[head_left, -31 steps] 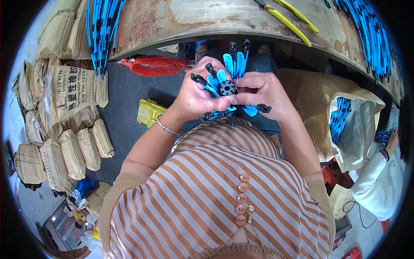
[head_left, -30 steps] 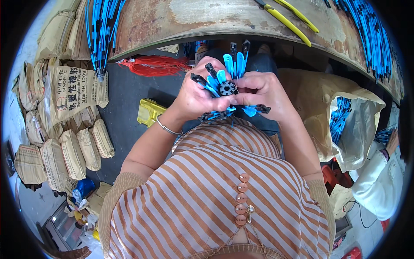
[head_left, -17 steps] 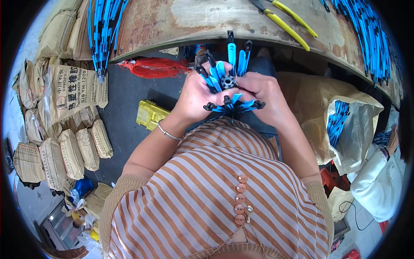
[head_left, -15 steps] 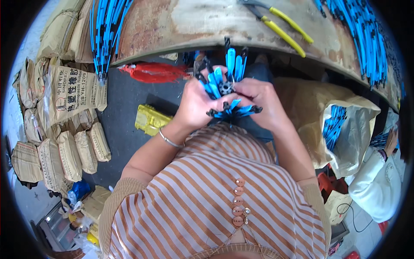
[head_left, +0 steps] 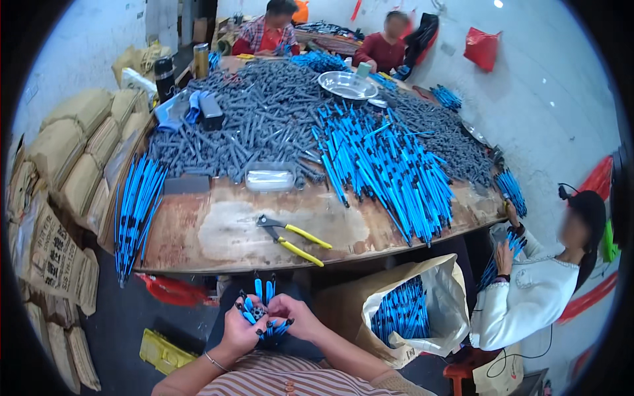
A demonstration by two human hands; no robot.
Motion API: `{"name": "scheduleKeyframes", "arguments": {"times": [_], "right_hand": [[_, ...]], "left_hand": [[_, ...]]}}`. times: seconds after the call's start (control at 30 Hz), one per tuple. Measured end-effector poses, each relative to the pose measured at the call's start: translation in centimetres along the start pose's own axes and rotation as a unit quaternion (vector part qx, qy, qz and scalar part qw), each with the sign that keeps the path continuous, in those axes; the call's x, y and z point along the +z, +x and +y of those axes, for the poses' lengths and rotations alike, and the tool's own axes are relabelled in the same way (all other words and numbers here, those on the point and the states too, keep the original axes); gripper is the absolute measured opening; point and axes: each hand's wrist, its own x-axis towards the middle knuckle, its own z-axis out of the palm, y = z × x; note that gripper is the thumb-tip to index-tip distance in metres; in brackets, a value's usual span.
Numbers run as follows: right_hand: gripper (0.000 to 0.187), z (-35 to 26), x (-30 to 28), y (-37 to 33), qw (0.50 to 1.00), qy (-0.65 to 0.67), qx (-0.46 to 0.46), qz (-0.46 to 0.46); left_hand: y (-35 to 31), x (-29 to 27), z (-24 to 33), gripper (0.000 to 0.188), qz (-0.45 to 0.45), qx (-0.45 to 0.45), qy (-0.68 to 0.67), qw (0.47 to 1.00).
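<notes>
Blue strips (head_left: 269,290) before the table (head_left: 218,231) sit clamped in the left hand (head_left: 240,327), the right hand (head_left: 295,317) pinching and apparently arranging them, next needing steady support.

Striped top (head_left: 310,384) in brown and pale grey, round coppery buttons (head_left: 289,387) down its front, tan sleeves (head_left: 395,379), bare forearms (head_left: 350,353), bare left hand (head_left: 239,327) with a slim silvery bangle (head_left: 214,362) at the wrist, bare right hand (head_left: 297,318), dark trousers (head_left: 300,347).
</notes>
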Motion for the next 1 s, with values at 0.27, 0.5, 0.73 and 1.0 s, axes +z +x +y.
{"name": "scheduleKeyframes", "arguments": {"times": [0.27, 0.5, 0.73, 1.0], "right_hand": [[0.043, -4.4, -1.4, 1.1, 0.954, -0.228, -0.184, -0.064], [0.037, -4.2, -1.3, 1.9, 0.948, -0.273, -0.154, -0.052], [0.012, -17.3, -1.5, 1.5, 0.945, -0.065, -0.312, -0.072], [0.028, -25.0, 5.4, -0.3, 0.721, 0.338, -0.388, -0.464]], "left_hand": [[1.8, -0.2, -0.1, 0.036, -0.064, 0.015, -0.038, 0.997], [3.1, -1.4, 0.1, 0.033, -0.095, 0.005, -0.042, 0.995], [5.0, -2.6, -3.0, 0.038, -0.193, 0.085, -0.016, 0.977], [5.9, -4.7, 3.5, 0.042, -0.228, 0.115, -0.15, 0.955]]}}
